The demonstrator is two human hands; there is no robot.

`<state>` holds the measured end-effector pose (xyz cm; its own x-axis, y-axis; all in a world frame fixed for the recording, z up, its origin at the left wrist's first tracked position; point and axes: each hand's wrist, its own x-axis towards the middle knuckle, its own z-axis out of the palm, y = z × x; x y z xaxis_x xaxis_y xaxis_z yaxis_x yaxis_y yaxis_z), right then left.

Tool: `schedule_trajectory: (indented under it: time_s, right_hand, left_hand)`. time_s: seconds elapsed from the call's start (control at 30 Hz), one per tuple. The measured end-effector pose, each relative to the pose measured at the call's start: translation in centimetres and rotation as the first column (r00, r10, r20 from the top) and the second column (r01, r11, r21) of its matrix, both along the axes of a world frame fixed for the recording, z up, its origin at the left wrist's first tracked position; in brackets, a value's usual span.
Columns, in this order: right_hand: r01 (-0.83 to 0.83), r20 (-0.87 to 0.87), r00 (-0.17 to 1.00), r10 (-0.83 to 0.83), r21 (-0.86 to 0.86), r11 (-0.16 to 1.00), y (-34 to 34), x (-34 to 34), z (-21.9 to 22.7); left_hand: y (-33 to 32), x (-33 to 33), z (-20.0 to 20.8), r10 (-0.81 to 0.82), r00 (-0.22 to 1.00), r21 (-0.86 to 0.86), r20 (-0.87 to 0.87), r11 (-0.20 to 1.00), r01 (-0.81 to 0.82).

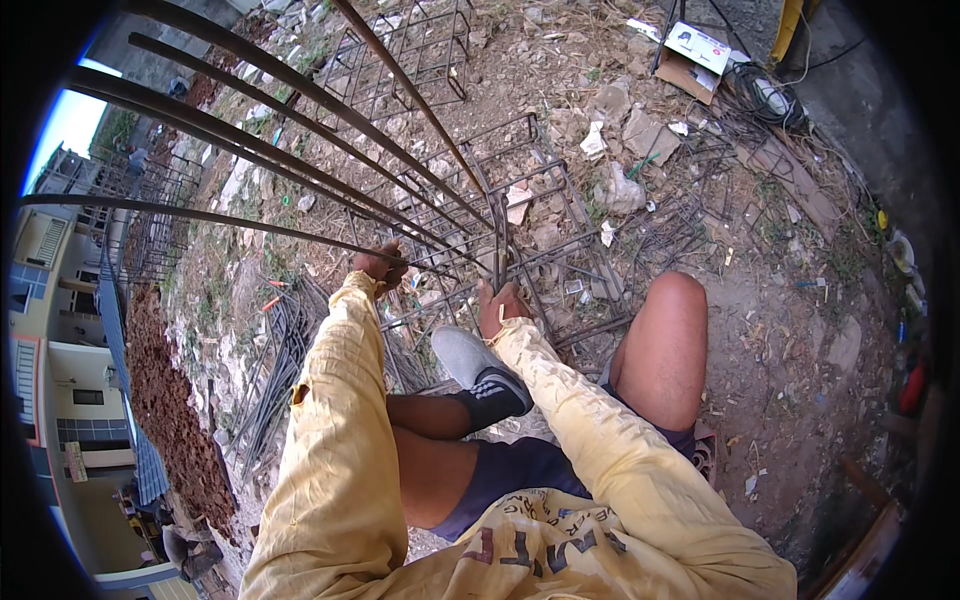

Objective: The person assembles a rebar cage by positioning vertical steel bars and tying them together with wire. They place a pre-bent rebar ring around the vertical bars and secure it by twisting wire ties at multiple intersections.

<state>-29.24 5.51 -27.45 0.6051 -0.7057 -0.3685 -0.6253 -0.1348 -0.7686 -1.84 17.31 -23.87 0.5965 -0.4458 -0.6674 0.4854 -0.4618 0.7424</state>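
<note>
My left hand is closed around a long thin steel bar, which runs in from the far left. My right hand grips the lower end of a narrow dark metal piece with two close-set arms. Whether that piece is a pair of pincers or bar ends I cannot tell. Both hands are over a rebar cage of rods and square stirrups on the ground. Several long rebars slant from the upper left down to the cage, just beyond my hands. A grey shoe on my foot is close below the right hand.
Another rebar cage lies farther off. Loose thin rods are heaped left of my left forearm. Rubble and a pale stone cover the ground. A cardboard box and coiled cable are at upper right; houses stand left.
</note>
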Motion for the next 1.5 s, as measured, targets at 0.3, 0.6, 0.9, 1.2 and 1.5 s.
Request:
schedule_trajectory:
  time_s: [0.3,0.6,0.9,1.2,1.5]
  right_hand:
    - [0.017,0.021,1.000,-0.015,-0.088,0.996,-0.7,-0.7,-2.0]
    - [-0.149,-0.066,0.988,0.141,-0.138,0.979,-5.5,0.1,-0.6]
    - [-0.114,0.026,0.993,0.115,-0.037,0.993,-7.1,1.7,3.9]
    - [-0.110,-0.388,0.917,0.094,-0.020,0.994,-3.7,-7.6,-6.6]
    - [-0.271,-0.586,0.776,0.234,0.026,0.962,-6.9,-11.2,-10.0]
  left_hand:
    - [-0.1,-0.9,-0.5,0.047,0.995,0.080,0.086,0.995,-0.054]
    - [1.3,1.4,-2.1,-0.017,0.999,0.024,0.032,1.000,0.017]
    - [-0.4,-1.9,0.2,0.144,0.979,0.056,0.148,0.986,-0.154]
    - [5.3,3.5,-6.5,-0.257,0.777,0.284,0.575,0.953,0.105]
    - [1.5,-0.3,-3.0,-0.842,-0.033,0.836,0.539,0.529,0.147]
